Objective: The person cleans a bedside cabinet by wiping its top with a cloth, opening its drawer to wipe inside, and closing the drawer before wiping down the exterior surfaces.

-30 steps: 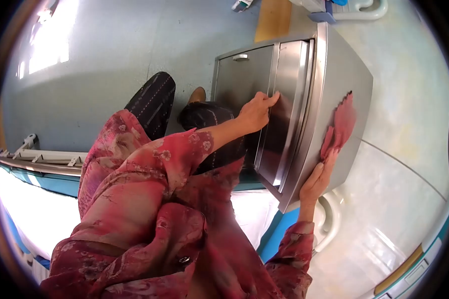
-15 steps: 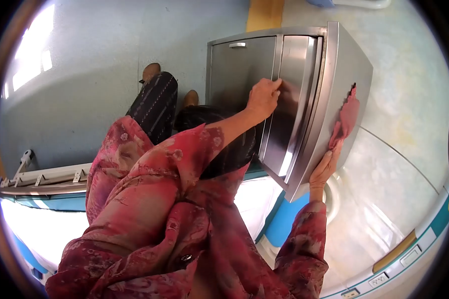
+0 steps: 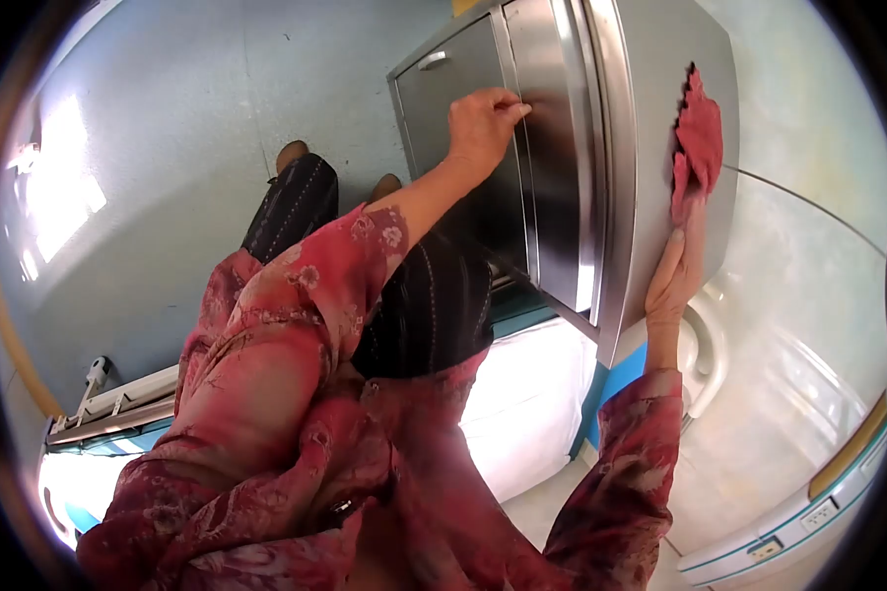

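Observation:
A grey metal cabinet stands before me, with a door and a narrow drawer front. My left hand is closed in a pinch at the drawer front's edge beside the door; whatever its fingertips hold is hidden. On the cabinet's top surface lies a crumpled red cloth. My right hand reaches along that surface and holds the cloth's near end, with part of its fingers covered by it.
A bed with white bedding is behind me, and its rail extends to the left. White curved tubing shows beside the cabinet. A wall panel with sockets runs along the lower right. Pale blue floor lies left of the cabinet.
The view has shifted, so the cabinet appears higher. My right hand has slid the cloth farther along the top. My left hand's fingers have drawn into a pinch at the drawer front's edge.

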The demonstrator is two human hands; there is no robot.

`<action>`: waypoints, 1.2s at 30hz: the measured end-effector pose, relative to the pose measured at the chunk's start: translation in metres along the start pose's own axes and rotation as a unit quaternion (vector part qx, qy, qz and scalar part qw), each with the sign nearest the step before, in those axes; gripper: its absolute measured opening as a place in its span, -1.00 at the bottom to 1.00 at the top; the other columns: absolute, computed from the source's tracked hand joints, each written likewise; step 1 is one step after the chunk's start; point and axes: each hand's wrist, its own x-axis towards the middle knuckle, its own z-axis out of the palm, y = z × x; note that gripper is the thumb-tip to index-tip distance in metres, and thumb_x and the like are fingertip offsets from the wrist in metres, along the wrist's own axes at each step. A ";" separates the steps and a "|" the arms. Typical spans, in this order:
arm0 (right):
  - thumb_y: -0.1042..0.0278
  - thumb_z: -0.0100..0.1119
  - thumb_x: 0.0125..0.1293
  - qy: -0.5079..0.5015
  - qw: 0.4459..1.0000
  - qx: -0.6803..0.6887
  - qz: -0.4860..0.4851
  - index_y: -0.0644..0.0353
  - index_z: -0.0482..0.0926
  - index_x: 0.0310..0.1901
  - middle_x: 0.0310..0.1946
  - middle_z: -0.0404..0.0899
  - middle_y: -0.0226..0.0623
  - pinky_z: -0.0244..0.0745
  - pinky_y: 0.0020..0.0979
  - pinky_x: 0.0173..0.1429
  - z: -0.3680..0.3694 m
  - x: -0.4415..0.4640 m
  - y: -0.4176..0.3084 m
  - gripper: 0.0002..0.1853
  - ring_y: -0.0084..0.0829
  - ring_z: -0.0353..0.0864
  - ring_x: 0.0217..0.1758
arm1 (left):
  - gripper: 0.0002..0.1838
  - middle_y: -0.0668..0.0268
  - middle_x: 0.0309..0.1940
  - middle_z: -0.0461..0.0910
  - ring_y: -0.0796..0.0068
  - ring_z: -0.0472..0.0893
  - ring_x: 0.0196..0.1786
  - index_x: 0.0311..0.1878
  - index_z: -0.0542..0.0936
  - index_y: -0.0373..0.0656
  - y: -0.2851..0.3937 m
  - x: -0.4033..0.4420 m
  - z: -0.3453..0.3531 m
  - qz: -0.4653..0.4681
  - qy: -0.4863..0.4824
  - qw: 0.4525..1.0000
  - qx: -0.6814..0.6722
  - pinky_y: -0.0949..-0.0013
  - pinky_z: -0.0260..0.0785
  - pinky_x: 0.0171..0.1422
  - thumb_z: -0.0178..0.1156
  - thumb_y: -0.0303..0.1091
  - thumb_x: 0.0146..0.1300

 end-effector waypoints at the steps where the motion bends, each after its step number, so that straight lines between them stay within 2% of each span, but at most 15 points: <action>1: 0.40 -0.20 0.50 0.006 1.000 0.004 -0.002 0.30 0.34 0.39 0.41 0.31 0.03 0.09 -0.28 0.54 0.000 -0.001 0.002 -0.53 -0.07 0.25 0.51 | -0.77 0.20 -0.45 0.71 0.44 0.68 -0.39 -0.24 0.73 -0.22 0.000 -0.001 0.003 0.006 0.001 1.000 0.002 0.39 0.50 -0.20 0.43 -0.26 0.14; 3: 0.41 -0.19 0.50 0.005 1.000 -0.029 0.007 0.30 0.38 0.36 0.40 0.33 0.02 0.09 -0.28 0.55 0.000 -0.001 0.004 -0.55 -0.08 0.26 0.50 | -0.82 0.10 -0.43 0.69 0.12 0.69 -0.33 -0.32 0.73 -0.16 0.000 -0.001 0.007 -0.030 0.022 0.999 -0.013 0.21 0.52 -0.17 0.44 -0.27 0.09; 4: 0.42 -0.17 0.49 0.020 1.000 -0.013 0.003 0.30 0.41 0.34 0.38 0.35 0.00 0.08 -0.28 0.55 0.002 -0.001 0.004 -0.56 -0.10 0.27 0.49 | -0.82 0.10 -0.43 0.69 0.12 0.69 -0.33 -0.32 0.73 -0.16 -0.001 -0.002 0.009 -0.021 0.026 0.999 -0.009 0.21 0.52 -0.17 0.44 -0.27 0.09; 6: 0.41 -0.16 0.49 0.031 0.999 -0.017 -0.006 0.31 0.41 0.33 0.38 0.36 -0.01 0.08 -0.27 0.55 0.003 -0.001 0.004 -0.56 -0.10 0.28 0.49 | -0.82 0.24 -0.48 0.72 0.47 0.70 -0.39 -0.26 0.74 -0.19 -0.004 -0.005 0.014 0.003 0.060 0.997 0.047 0.37 0.50 -0.20 0.33 -0.27 0.21; 11: 0.38 -0.12 0.48 0.053 0.998 -0.030 -0.016 0.26 0.44 0.32 0.35 0.39 -0.04 0.11 -0.25 0.54 0.002 -0.004 0.008 -0.57 -0.10 0.31 0.46 | -0.78 0.24 -0.45 0.73 0.48 0.71 -0.36 -0.21 0.75 -0.18 -0.008 0.007 0.015 -0.033 0.073 0.992 0.099 0.36 0.49 -0.18 0.28 -0.23 0.24; 14: 0.37 -0.09 0.47 0.067 0.997 -0.036 -0.011 0.18 0.46 0.31 0.34 0.41 -0.05 0.15 -0.22 0.52 0.004 -0.004 0.010 -0.58 -0.07 0.33 0.44 | -0.76 0.21 -0.40 0.73 0.53 0.70 -0.30 -0.16 0.75 -0.18 -0.003 -0.001 0.008 0.043 0.026 0.995 0.082 0.40 0.47 -0.15 0.28 -0.23 0.24; 16: 0.37 -0.06 0.45 0.070 0.997 -0.037 -0.017 0.12 0.48 0.31 0.33 0.43 -0.07 0.18 -0.21 0.50 0.005 -0.003 0.012 -0.58 -0.06 0.35 0.42 | -0.74 0.25 -0.38 0.74 0.57 0.69 -0.25 -0.16 0.75 -0.22 -0.005 0.000 0.007 -0.002 -0.006 1.000 0.016 0.43 0.46 -0.14 0.28 -0.22 0.24; 20: 0.38 -0.04 0.44 0.078 0.996 -0.046 -0.017 0.13 0.47 0.31 0.32 0.45 -0.07 0.20 -0.20 0.49 0.006 -0.005 0.016 -0.58 -0.05 0.37 0.41 | -0.72 0.31 -0.41 0.72 0.59 0.69 -0.24 -0.19 0.74 -0.25 -0.014 0.011 0.012 -0.041 -0.045 0.998 -0.015 0.45 0.46 -0.18 0.30 -0.20 0.25; 22: 0.39 -0.02 0.43 0.080 0.996 -0.047 -0.019 0.12 0.47 0.31 0.31 0.45 -0.07 0.22 -0.20 0.48 0.006 -0.004 0.017 -0.57 -0.05 0.38 0.40 | -0.70 0.34 -0.43 0.71 0.61 0.66 -0.27 -0.20 0.74 -0.25 -0.015 0.014 0.014 -0.097 -0.020 0.995 0.001 0.49 0.43 -0.22 0.31 -0.17 0.25; 25: 0.38 -0.03 0.44 0.079 0.995 -0.053 -0.028 0.11 0.47 0.31 0.32 0.45 -0.08 0.22 -0.20 0.48 0.007 -0.004 0.018 -0.57 -0.07 0.38 0.40 | -0.71 0.32 -0.45 0.70 0.61 0.65 -0.34 -0.19 0.74 -0.25 -0.016 0.024 0.015 -0.119 -0.008 0.993 0.007 0.50 0.44 -0.27 0.33 -0.19 0.24; 26: 0.38 -0.03 0.44 0.077 0.995 -0.053 -0.029 0.11 0.47 0.31 0.32 0.45 -0.08 0.22 -0.20 0.48 0.007 -0.004 0.017 -0.57 -0.07 0.38 0.40 | -0.71 0.32 -0.45 0.70 0.61 0.65 -0.34 -0.19 0.74 -0.25 -0.017 0.022 0.012 -0.121 -0.007 0.993 0.006 0.50 0.44 -0.27 0.33 -0.19 0.24; 28: 0.38 -0.05 0.45 0.066 0.996 -0.051 -0.013 0.14 0.46 0.32 0.33 0.44 -0.10 0.21 -0.21 0.48 0.006 -0.003 0.015 -0.57 -0.09 0.37 0.41 | -0.72 0.33 -0.47 0.70 0.60 0.65 -0.40 -0.21 0.74 -0.25 -0.015 0.014 0.005 -0.023 -0.048 0.998 0.030 0.48 0.45 -0.30 0.34 -0.19 0.23; 36: 0.40 -0.08 0.46 0.059 0.997 -0.054 -0.011 0.23 0.45 0.31 0.33 0.43 -0.03 0.17 -0.23 0.51 0.008 -0.002 0.017 -0.57 -0.11 0.35 0.43 | -0.68 0.33 -0.42 0.71 0.66 0.60 -0.34 -0.20 0.77 -0.22 -0.010 0.013 0.011 -0.092 -0.011 0.996 0.013 0.49 0.41 -0.25 0.37 -0.13 0.19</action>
